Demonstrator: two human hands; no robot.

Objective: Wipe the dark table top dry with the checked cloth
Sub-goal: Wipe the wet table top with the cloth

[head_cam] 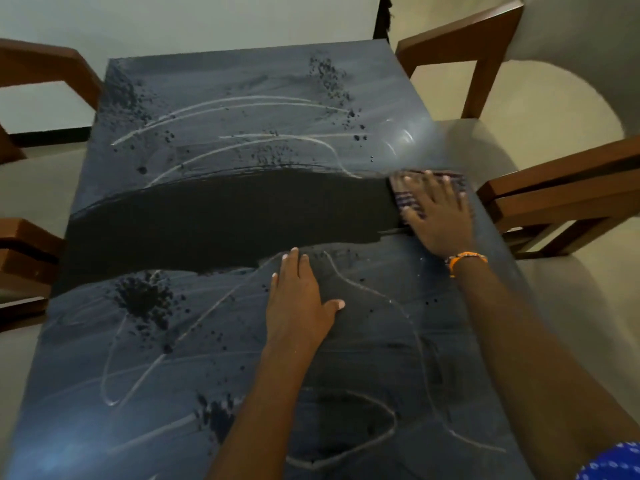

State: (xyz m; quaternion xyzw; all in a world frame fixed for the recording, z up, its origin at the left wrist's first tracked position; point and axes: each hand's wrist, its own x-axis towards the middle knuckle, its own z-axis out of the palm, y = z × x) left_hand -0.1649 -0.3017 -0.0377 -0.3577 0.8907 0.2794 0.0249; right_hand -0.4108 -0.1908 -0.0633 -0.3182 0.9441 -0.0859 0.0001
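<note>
Head view, looking down along the dark table top (242,98). We see the right hand (438,218) laid flat, fingers straight and spread, pressing the checked cloth (410,188) against the surface at the table's right edge, about midway along its length. The cloth, striped in purple and pale tones, shows beyond the fingertips and beside the thumb; the rest lies under the palm. An orange wristband (465,259) circles the right wrist.

We note the left hand (299,303) resting palm down on the table, fingers straight and close together, thumb out to the right; it holds nothing and lies nearer the viewer, apart from the cloth.

A broad, uniformly dark band (214,216) crosses the table from its left edge to the cloth. On either side of it the surface looks greyish and hazy, marked with pale curved streaks (239,102) and clusters of dark droplets (145,299).

Wooden chairs stand around the table: two on the right (554,195) and two on the left (27,258). A patch of blue patterned fabric (613,462) shows at the lower right corner.
</note>
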